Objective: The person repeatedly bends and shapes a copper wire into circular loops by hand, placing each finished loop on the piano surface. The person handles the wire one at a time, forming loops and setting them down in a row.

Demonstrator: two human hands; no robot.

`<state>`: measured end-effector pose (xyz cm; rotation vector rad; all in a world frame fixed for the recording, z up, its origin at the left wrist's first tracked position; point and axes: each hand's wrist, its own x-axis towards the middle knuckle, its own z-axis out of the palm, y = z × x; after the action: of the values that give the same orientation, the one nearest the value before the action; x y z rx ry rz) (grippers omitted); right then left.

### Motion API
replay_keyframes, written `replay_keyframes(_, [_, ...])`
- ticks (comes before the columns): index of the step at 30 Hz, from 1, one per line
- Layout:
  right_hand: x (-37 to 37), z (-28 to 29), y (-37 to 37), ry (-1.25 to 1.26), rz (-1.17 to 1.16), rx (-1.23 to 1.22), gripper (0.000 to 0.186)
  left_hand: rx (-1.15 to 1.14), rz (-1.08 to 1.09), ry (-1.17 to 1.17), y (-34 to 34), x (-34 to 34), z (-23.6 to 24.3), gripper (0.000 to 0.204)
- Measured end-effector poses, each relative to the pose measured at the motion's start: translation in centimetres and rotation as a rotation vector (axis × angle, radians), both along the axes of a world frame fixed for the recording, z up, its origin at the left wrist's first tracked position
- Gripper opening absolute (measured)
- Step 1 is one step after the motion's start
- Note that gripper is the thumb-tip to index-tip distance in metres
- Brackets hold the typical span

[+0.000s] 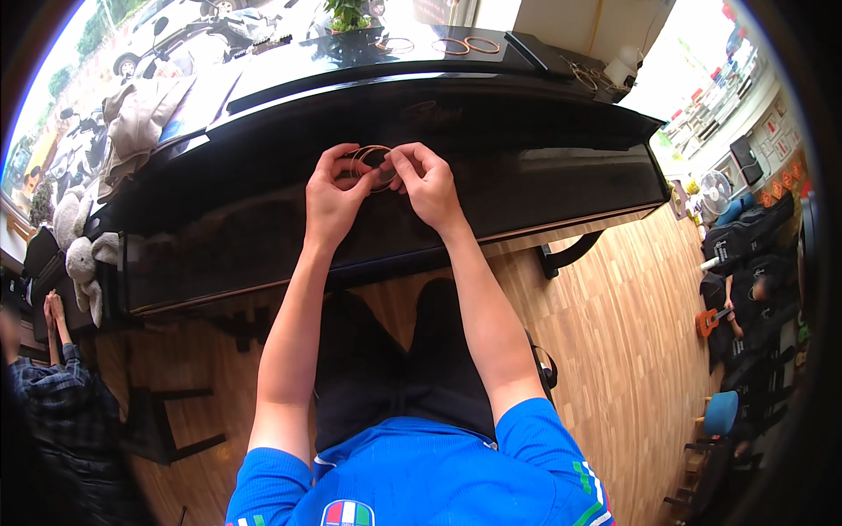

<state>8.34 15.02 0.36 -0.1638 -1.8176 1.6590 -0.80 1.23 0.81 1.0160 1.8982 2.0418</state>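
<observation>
Both my hands meet above the dark piano's [526, 188] front. Between them is a coiled guitar string [374, 148], thin and copper-coloured, wound in several loose loops. My left hand [335, 195] pinches the left side of the coil between thumb and fingers. On the opposite side, the thumb and fingers of my right hand [427, 186] are closed on the same coil. My fingers cover part of the loops, and the string's ends cannot be made out.
More copper-coloured coils [481, 45] lie on the piano top, near a potted plant [348, 16]. Beige cloth [140, 123] and a grey plush rabbit [83, 263] are at left. Another person's hands [54, 307] rest at far left. A dark stool [167, 421] stands on the wooden floor.
</observation>
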Motion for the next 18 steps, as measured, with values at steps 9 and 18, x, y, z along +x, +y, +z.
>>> replay_keyframes(9, [0.01, -0.16, 0.00, 0.013, -0.004, 0.024, 0.022, 0.132, -0.084, -0.074, -0.32, -0.52, -0.48, 0.050])
replay_keyframes(18, [0.24, 0.00, -0.19, -0.002, 0.054, 0.031, 0.020, 0.165, -0.122, -0.132, -0.31, -0.29, -0.24, 0.041])
